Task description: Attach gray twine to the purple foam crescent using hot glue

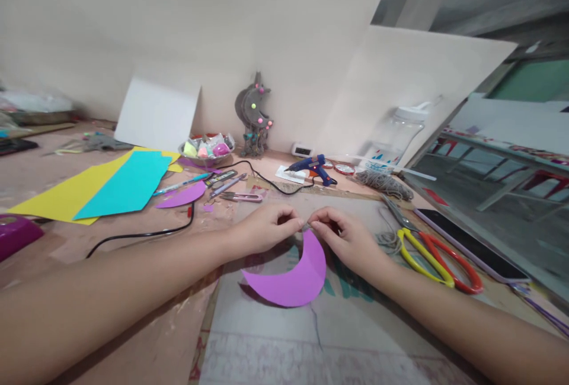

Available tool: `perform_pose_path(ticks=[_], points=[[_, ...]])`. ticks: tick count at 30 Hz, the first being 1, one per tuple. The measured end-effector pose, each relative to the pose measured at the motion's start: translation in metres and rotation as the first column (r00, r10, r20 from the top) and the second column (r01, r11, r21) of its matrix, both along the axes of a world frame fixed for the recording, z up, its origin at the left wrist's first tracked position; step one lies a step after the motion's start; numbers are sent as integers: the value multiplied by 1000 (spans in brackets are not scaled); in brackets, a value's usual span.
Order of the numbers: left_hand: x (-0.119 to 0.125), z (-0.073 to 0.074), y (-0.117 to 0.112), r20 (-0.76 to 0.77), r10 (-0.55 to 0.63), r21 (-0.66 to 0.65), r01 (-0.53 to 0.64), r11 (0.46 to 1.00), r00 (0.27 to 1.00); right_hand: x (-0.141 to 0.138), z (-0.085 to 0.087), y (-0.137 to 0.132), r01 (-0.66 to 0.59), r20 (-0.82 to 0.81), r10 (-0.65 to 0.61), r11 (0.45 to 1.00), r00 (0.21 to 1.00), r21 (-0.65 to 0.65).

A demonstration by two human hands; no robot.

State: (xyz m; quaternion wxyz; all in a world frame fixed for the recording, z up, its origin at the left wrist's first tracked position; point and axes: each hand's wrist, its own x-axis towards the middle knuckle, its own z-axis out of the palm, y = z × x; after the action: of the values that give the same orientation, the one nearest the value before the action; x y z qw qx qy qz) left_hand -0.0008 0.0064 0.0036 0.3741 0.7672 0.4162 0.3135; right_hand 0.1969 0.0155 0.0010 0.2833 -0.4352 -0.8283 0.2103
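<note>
A cluttered craft bench (146, 337) runs along a pale wall. At frame centre a purple paper crescent (291, 275) lies on a grey mat. Its upper tip is pinched between the fingertips of the left hand (262, 232) and the right hand (347, 237), which nearly touch. That thin tip would likely crease or tear if the hands pulled apart. Right of centre lie yellow- and red-handled scissors (438, 257). A blue glue gun (313, 167) sits beyond, and the left forearm could snag the black cord (146, 233).

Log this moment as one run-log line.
left hand: fingers pinching purple paper crescent tip | right hand: pinching same tip | nearby: scissors right, glue gun behind
</note>
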Motion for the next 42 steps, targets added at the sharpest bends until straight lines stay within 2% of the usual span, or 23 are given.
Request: perform_pose_path(ticks=[11, 17, 23, 31, 42], points=[[0, 1, -2, 24, -19, -6, 19, 1000, 1000, 0, 2, -2, 4, 12, -4, 1000, 1000, 25], [0, 1, -2, 23, -21, -56, 23, 998, 1000, 0, 4, -3, -15, 10, 15, 1000, 1000, 24], [0, 5, -4, 16, -31, -30, 32, 999, 999, 2, 2, -2, -10, 19, 9, 999, 1000, 35], [0, -1, -1, 56, -37, -51, 40, 998, 998, 1, 3, -2, 1, -3, -1, 1000, 1000, 16], [0, 0, -3, 56, -21, -78, 26, 997, 998, 2, 1, -1, -15, 15, 15, 1000, 1000, 12]])
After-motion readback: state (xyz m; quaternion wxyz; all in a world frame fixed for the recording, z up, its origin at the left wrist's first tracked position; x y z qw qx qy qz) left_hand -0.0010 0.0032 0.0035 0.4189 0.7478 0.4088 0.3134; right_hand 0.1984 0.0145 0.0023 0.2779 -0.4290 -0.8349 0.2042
